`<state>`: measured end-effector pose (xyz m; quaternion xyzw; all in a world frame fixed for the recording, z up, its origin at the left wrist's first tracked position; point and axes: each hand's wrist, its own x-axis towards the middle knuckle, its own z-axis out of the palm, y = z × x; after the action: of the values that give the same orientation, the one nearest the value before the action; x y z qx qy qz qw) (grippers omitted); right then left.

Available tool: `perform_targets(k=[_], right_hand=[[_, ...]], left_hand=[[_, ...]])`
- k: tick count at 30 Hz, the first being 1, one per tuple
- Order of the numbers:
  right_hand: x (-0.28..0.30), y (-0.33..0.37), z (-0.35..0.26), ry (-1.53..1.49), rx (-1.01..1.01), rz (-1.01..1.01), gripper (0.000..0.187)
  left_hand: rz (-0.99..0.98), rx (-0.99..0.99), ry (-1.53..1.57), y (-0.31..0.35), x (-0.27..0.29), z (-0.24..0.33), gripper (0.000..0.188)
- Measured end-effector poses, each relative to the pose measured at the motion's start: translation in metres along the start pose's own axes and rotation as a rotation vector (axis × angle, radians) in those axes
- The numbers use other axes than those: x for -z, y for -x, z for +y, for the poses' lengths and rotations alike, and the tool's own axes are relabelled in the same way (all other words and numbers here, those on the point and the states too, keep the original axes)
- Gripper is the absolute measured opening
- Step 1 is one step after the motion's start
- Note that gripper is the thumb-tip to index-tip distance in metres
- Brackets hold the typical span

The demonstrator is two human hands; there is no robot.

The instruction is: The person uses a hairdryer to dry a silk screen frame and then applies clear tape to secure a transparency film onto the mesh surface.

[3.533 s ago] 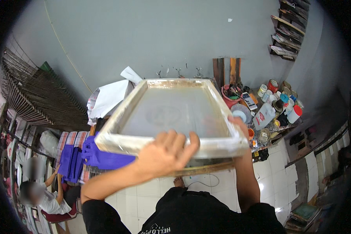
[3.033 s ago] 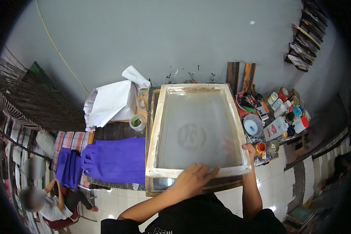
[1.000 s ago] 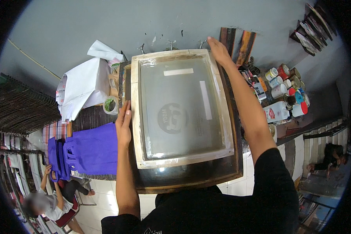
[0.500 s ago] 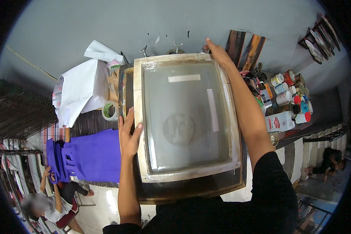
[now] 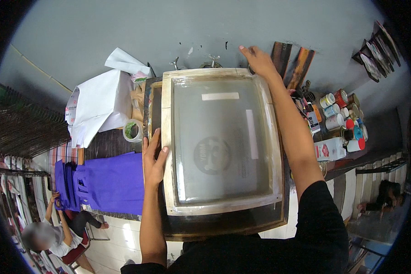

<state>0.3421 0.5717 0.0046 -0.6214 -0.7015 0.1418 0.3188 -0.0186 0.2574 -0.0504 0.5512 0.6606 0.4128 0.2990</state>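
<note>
A wood-framed silkscreen [image 5: 168, 137] lies on a dark board [image 5: 223, 228], its grey mesh bearing a round dark stencil [image 5: 212, 155] and two pale strips, one [image 5: 220, 96] near the far end. My left hand [image 5: 154, 160] rests at the frame's left side, thumb on the wood, fingers stretched out along the board's edge. At the far right corner, my right hand [image 5: 261, 63] is bent over a wing nut, which it mostly hides. Two other wing nuts show at the far edge, one at the left [image 5: 174, 62] and one in the middle [image 5: 213, 59].
Purple cloth [image 5: 109, 182], a tape roll [image 5: 132, 130] and white paper [image 5: 100, 100] lie on the left. Cans and jars [image 5: 335, 121] crowd the right side. Two squeegee-like strips [image 5: 281, 57] lean against the wall. A seated person [image 5: 61, 242] handles the cloth; another person [image 5: 388, 196] is far right.
The view has shifted slightly, so the screen appears a little lower and to the right. My right hand has turned slightly at the far corner. My left hand stays by the frame.
</note>
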Motion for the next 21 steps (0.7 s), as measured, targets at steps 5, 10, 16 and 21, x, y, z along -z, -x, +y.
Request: perform_targets(k=[5, 10, 16, 21], right_hand=[[-0.018, 0.016, -0.068, -0.129, 0.052, -0.303, 0.084], [-0.052, 0.012, -0.073, -0.164, -0.024, -0.381, 0.091], [-0.080, -0.001, -0.063, -0.301, -0.201, -0.287, 0.098], [-0.080, 0.001, -0.082, -0.792, -0.342, -0.533, 0.099]], left_hand=[[-0.013, 0.000, 0.056, -0.001, 0.002, 0.002, 0.072], [-0.016, -0.057, 0.128, -0.001, 0.001, -0.002, 0.065], [-0.003, -0.153, -0.072, -0.006, -0.001, -0.002, 0.065], [-0.036, -0.141, -0.106, -0.004, 0.006, 0.002, 0.067]])
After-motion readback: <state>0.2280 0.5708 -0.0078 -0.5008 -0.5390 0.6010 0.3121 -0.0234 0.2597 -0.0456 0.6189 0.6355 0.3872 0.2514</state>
